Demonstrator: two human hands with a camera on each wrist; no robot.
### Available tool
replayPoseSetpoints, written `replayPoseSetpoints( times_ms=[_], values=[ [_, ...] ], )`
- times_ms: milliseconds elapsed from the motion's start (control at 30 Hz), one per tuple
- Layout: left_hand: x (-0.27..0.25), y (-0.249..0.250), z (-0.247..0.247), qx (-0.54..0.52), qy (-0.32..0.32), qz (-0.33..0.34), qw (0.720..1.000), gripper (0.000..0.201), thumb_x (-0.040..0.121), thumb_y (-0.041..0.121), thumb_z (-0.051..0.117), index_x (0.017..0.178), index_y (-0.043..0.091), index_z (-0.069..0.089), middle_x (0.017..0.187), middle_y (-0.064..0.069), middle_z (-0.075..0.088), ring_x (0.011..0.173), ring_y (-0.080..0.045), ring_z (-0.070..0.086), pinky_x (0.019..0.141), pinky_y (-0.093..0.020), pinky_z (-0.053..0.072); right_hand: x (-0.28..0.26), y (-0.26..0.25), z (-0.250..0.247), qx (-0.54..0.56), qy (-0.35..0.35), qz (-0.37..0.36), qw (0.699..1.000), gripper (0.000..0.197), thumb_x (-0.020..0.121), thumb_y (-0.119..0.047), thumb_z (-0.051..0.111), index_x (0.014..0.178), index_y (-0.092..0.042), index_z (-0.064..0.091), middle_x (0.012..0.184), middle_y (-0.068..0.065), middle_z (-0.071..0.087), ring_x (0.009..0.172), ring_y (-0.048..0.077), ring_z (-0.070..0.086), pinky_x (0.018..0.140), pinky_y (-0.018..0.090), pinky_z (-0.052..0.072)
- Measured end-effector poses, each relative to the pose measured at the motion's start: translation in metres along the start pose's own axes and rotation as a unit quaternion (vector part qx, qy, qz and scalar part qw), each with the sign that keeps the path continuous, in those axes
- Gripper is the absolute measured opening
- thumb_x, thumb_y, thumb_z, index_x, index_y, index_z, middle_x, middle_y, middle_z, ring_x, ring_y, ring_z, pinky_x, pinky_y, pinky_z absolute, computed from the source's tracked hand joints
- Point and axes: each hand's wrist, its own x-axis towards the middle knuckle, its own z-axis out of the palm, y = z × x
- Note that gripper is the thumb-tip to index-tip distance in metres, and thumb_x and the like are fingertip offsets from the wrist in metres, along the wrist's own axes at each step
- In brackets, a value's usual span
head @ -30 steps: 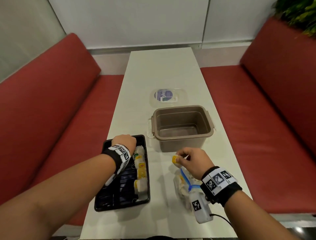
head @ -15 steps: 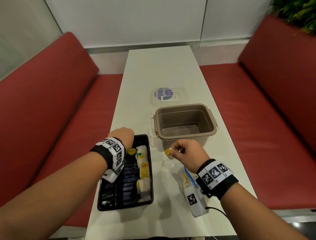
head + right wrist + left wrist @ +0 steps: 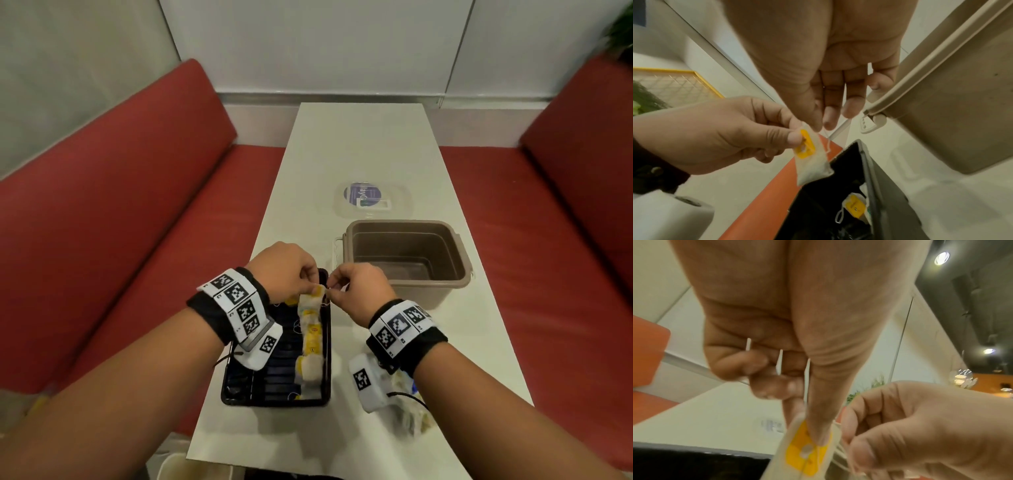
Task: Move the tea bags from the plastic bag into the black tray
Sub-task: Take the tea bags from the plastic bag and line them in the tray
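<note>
— Red booth seats ran along both sides of the white bench (image 3: pixel 359 144), didn't they? Where did things stand on it?

— They did. My black tray (image 3: pixel 327 346) sat at the near left of that bench, and a row of tea bags (image 3: pixel 310 342) already lay along its right side, yellow tags showing. I'd judge a fair part of the job was done by then.

— And your hands?

— Both were raised over the far end of the tray, close together. My left hand (image 3: pixel 284 270) pinched one tea bag (image 3: pixel 812 155) by its top, thumb on the yellow tag, so the pouch hung just above the tray's far edge. My right hand (image 3: pixel 356 287) was beside it, thumb and forefinger closed on what looked like that bag's thin string; the other fingers (image 3: pixel 853 104) of that hand hung loosely straight.

— So that bag wasn't in yet?

— No, it was in the air, touching nothing but my fingers. It needed its string sorted and then lowering beside the others.

— What about the plastic bag?

— My plastic bag (image 3: pixel 414 407) lay near the bench's front right, mostly hidden under my right wrist. Pale shapes showed through it, so I reckoned some bags were left, though I couldn't count them.

— The brown tub (image 3: pixel 407 274) and the clear lid (image 3: pixel 373 202)?

— Beyond the tray; the tub held nothing I could see.
</note>
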Motion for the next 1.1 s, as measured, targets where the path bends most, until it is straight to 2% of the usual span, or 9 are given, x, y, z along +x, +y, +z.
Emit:
replayPoseSetpoints(
  times_ms=[133, 200, 267, 467, 567, 667, 733, 967, 1100],
  values=[
    [0.015, -0.020, 0.010, 0.139, -0.027, -0.105, 0.984, 0.012, 0.083, 0.021, 0.065, 0.085, 0.022, 0.076, 0.084, 0.004, 0.072, 0.080, -0.018, 0.067, 0.068, -0.027, 0.052, 0.003, 0.011, 0.018, -0.081, -0.078, 0.073, 0.991, 0.032, 0.083, -0.039, 0.068, 0.108, -0.022, 0.059, 0.103, 0.000, 0.068, 0.098, 0.021, 0.063, 0.085, 0.032, 0.053],
    [0.024, -0.029, 0.019, 0.167, -0.054, -0.149, 0.973, 0.016, 0.082, 0.017, 0.061, 0.087, 0.018, 0.076, 0.088, -0.002, 0.073, 0.077, -0.024, 0.067, 0.067, -0.031, 0.055, 0.001, 0.016, 0.026, -0.093, -0.109, 0.103, 0.984, 0.044, 0.084, -0.043, 0.068, 0.119, -0.019, 0.056, 0.111, 0.004, 0.066, 0.106, 0.024, 0.062, 0.086, 0.032, 0.051],
    [0.031, -0.034, 0.027, 0.186, -0.078, -0.167, 0.965, 0.016, 0.082, 0.014, 0.061, 0.088, 0.015, 0.075, 0.088, -0.006, 0.072, 0.070, -0.025, 0.064, 0.063, -0.031, 0.052, -0.001, 0.019, 0.032, -0.089, -0.123, 0.115, 0.982, 0.045, 0.086, -0.042, 0.067, 0.122, -0.017, 0.055, 0.116, 0.006, 0.065, 0.108, 0.025, 0.062, 0.086, 0.033, 0.051],
    [0.043, -0.024, 0.049, 0.256, -0.135, -0.156, 0.944, 0.017, 0.092, 0.012, 0.055, 0.103, 0.006, 0.067, 0.084, -0.008, 0.060, 0.073, -0.027, 0.058, 0.065, -0.031, 0.046, -0.004, 0.020, 0.037, -0.065, -0.126, 0.114, 0.983, 0.037, 0.088, -0.035, 0.064, 0.120, -0.016, 0.060, 0.112, 0.007, 0.070, 0.104, 0.025, 0.065, 0.088, 0.034, 0.054],
    [0.047, -0.021, 0.056, 0.277, -0.133, -0.158, 0.939, 0.020, 0.093, 0.010, 0.052, 0.106, 0.007, 0.066, 0.089, -0.008, 0.063, 0.074, -0.027, 0.057, 0.066, -0.032, 0.046, -0.004, 0.021, 0.037, -0.064, -0.124, 0.112, 0.984, 0.038, 0.089, -0.035, 0.063, 0.121, -0.016, 0.060, 0.113, 0.007, 0.069, 0.105, 0.025, 0.065, 0.087, 0.034, 0.054],
    [0.051, -0.021, 0.060, 0.272, -0.122, -0.159, 0.941, 0.021, 0.095, 0.010, 0.049, 0.106, 0.007, 0.067, 0.103, -0.010, 0.069, 0.084, -0.028, 0.064, 0.068, -0.031, 0.046, -0.005, 0.023, 0.038, -0.057, -0.127, 0.115, 0.984, 0.038, 0.089, -0.036, 0.063, 0.121, -0.017, 0.060, 0.112, 0.007, 0.070, 0.106, 0.025, 0.064, 0.087, 0.033, 0.053],
    [0.052, -0.020, 0.062, 0.279, -0.109, -0.152, 0.942, 0.023, 0.096, 0.010, 0.047, 0.105, 0.007, 0.067, 0.103, -0.010, 0.069, 0.090, -0.028, 0.066, 0.068, -0.031, 0.046, -0.006, 0.025, 0.039, -0.053, -0.125, 0.116, 0.984, 0.036, 0.089, -0.036, 0.063, 0.119, -0.017, 0.060, 0.110, 0.007, 0.071, 0.105, 0.025, 0.064, 0.087, 0.034, 0.053],
    [0.047, -0.019, 0.065, 0.293, -0.110, -0.139, 0.940, 0.023, 0.094, 0.008, 0.048, 0.108, 0.005, 0.066, 0.104, -0.013, 0.068, 0.091, -0.030, 0.067, 0.067, -0.033, 0.046, -0.007, 0.030, 0.040, -0.040, -0.130, 0.114, 0.984, 0.037, 0.089, -0.042, 0.061, 0.118, -0.018, 0.060, 0.105, 0.004, 0.073, 0.101, 0.023, 0.066, 0.087, 0.036, 0.054],
    [0.045, -0.010, 0.047, 0.271, -0.096, -0.133, 0.948, 0.017, 0.091, 0.008, 0.054, 0.100, 0.006, 0.068, 0.100, -0.013, 0.069, 0.083, -0.030, 0.064, 0.066, -0.032, 0.045, -0.012, 0.045, 0.019, -0.022, -0.117, 0.114, 0.986, 0.020, 0.091, -0.038, 0.059, 0.105, -0.025, 0.063, 0.097, -0.001, 0.074, 0.090, 0.016, 0.067, 0.082, 0.031, 0.054]
  ],
)
